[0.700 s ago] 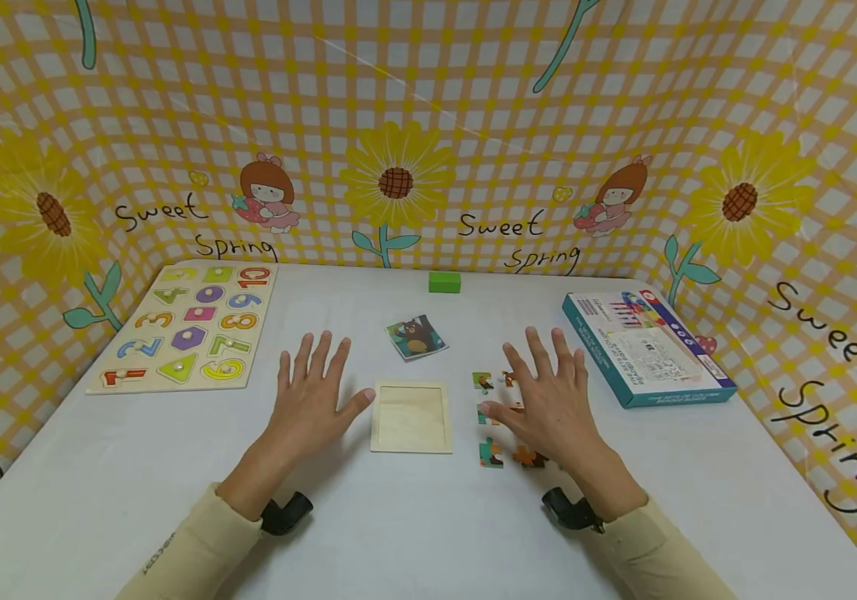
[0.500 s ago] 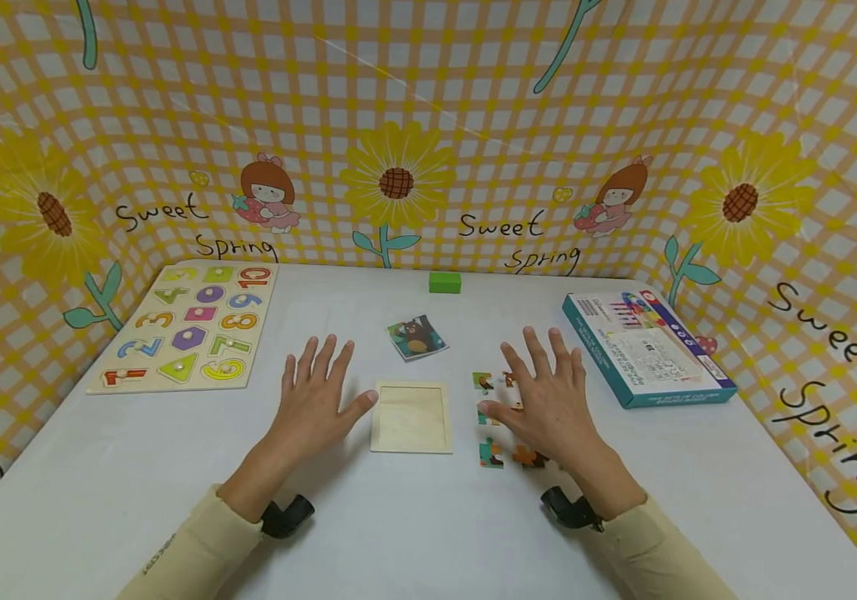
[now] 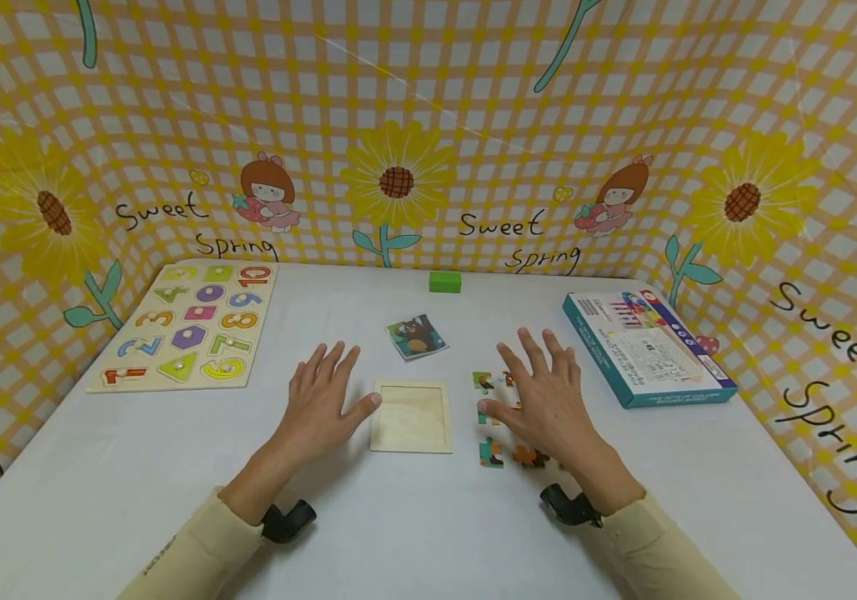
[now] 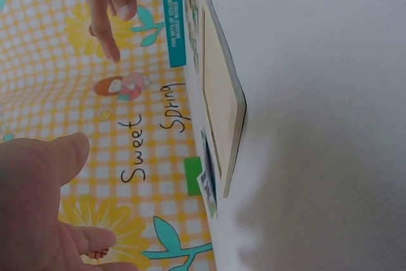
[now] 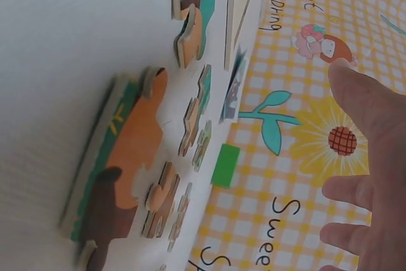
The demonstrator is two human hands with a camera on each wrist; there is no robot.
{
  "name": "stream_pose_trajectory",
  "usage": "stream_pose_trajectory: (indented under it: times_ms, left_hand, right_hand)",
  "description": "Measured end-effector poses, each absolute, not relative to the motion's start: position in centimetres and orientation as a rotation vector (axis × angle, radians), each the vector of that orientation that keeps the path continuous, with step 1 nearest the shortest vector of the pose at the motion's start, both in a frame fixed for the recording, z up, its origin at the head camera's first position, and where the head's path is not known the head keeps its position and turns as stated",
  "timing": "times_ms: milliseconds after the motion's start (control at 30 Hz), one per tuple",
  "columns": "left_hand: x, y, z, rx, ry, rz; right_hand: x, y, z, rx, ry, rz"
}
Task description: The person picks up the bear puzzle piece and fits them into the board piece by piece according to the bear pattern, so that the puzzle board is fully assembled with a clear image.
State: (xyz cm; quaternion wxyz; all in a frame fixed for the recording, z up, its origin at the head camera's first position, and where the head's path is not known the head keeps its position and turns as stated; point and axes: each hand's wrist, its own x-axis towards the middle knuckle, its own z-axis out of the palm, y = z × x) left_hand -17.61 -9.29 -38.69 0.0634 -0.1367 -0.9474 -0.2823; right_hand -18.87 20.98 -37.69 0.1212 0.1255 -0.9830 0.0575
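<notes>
My left hand (image 3: 318, 417) hovers with spread fingers over the white table, its thumb tip overlapping the left rim of a square wooden puzzle tray (image 3: 412, 447). Over several loose jigsaw pieces (image 3: 491, 452), my right hand (image 3: 552, 408) is likewise spread and holds nothing. It hides part of the pieces in the head view. From the right wrist, a large brown and green jigsaw piece (image 5: 127, 157) lies flat below the raised hand. Behind the tray lies a small picture card (image 3: 417, 337) with a bear on it.
A wooden number board (image 3: 196, 333) lies at the left. To the right is a teal-sided flat box (image 3: 649, 350). A green block (image 3: 444, 282) sits at the back, before a checked cloth wall (image 3: 473, 108). Each wrist wears a black camera (image 3: 289, 521).
My left hand has drifted slightly right and toward me, its fingers angling more inward. My right hand has shifted a little left. The things on the table have stayed in place.
</notes>
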Motion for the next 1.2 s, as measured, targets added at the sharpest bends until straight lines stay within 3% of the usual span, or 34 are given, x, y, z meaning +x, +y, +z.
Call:
stream_pose_trajectory:
  times_ms: [1200]
  left_hand:
    - [-17.6,-8.8,-40.6,-0.521,-2.873,-1.102]
  right_hand:
    - [-21.2,21.3,-38.3,0.499,-3.016,0.431]
